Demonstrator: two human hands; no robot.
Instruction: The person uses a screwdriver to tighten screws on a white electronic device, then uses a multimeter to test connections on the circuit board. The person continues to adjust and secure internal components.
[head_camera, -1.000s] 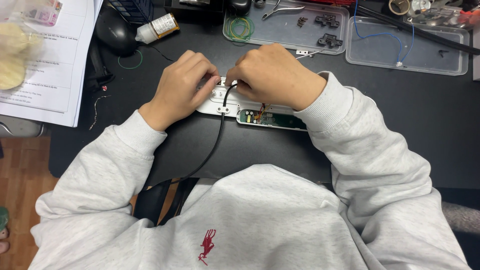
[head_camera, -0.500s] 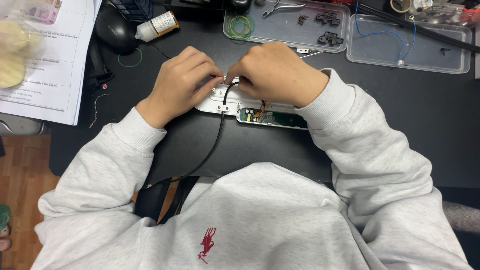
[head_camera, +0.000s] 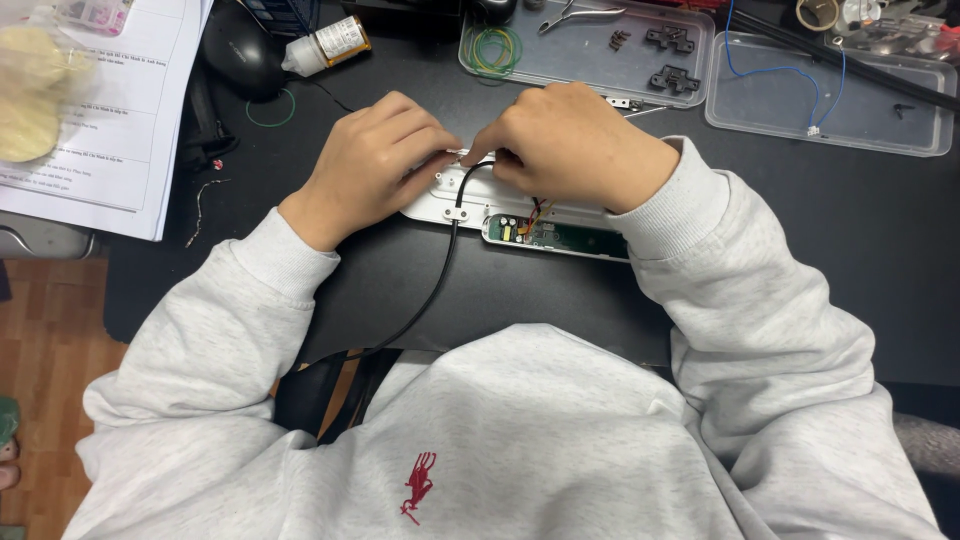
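Barely anything shifts from a second ago: left hand (head_camera: 375, 165) and right hand (head_camera: 570, 145) keep pinching the black cable (head_camera: 440, 270) at the opened white plastic casing (head_camera: 450, 200) on the dark desk (head_camera: 820, 230), so the fiddly seating continues.

A black worktop (head_camera: 860, 250) fills most of the view, matte and evenly lit with only soft shadows. Down the left side shows a strip of reddish-brown wooden floor (head_camera: 45, 330) (planks running lengthwise, warm in tone). A grey, rounded metal piece (head_camera: 35, 243) juts out just under the worktop's left edge.
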